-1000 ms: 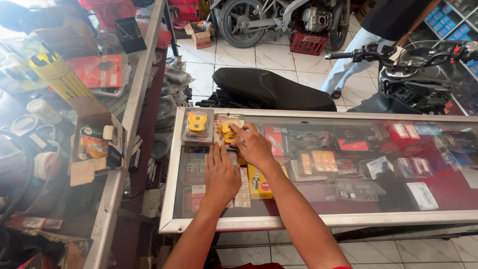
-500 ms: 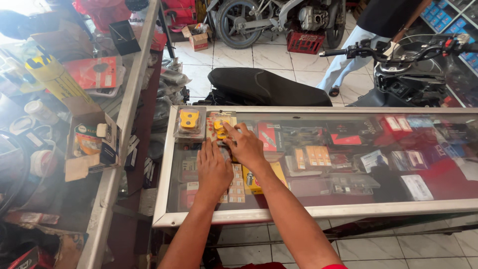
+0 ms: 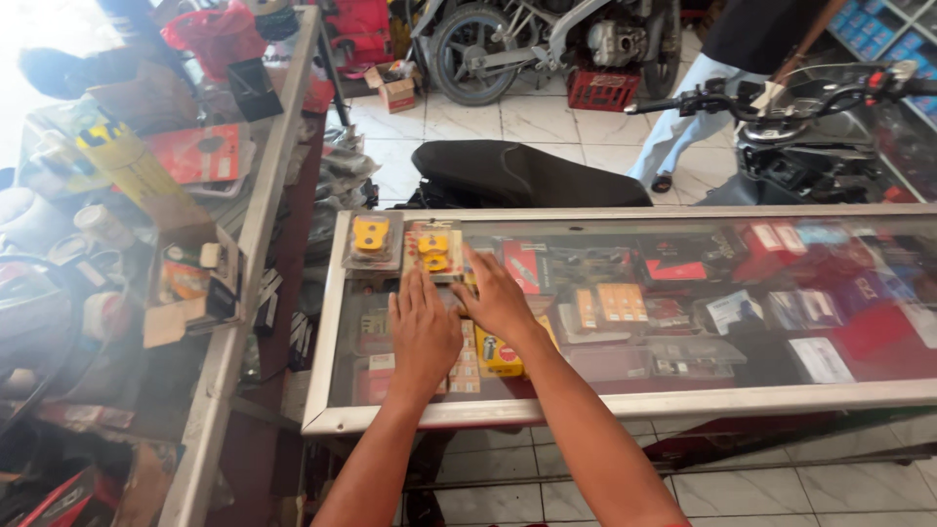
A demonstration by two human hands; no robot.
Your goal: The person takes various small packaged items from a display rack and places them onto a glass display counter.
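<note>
Both my hands lie flat on the glass top of a display counter. My left hand rests palm down with its fingers together, their tips at the near edge of a clear blister pack with two yellow parts. My right hand lies just right of that pack, fingers spread on the glass and holding nothing. A second blister pack with one yellow part lies to the left, near the counter's far left corner.
Under the glass lie several small boxed and bagged spare parts. A cluttered side counter with boxes and tubs runs along the left. Beyond are a black motorcycle seat, a scooter, a parked motorcycle and a standing person's legs.
My right hand has drawn back off the two-part pack and now lies beside it. The left hand has stayed almost where it was. The camera view shifted slightly.
</note>
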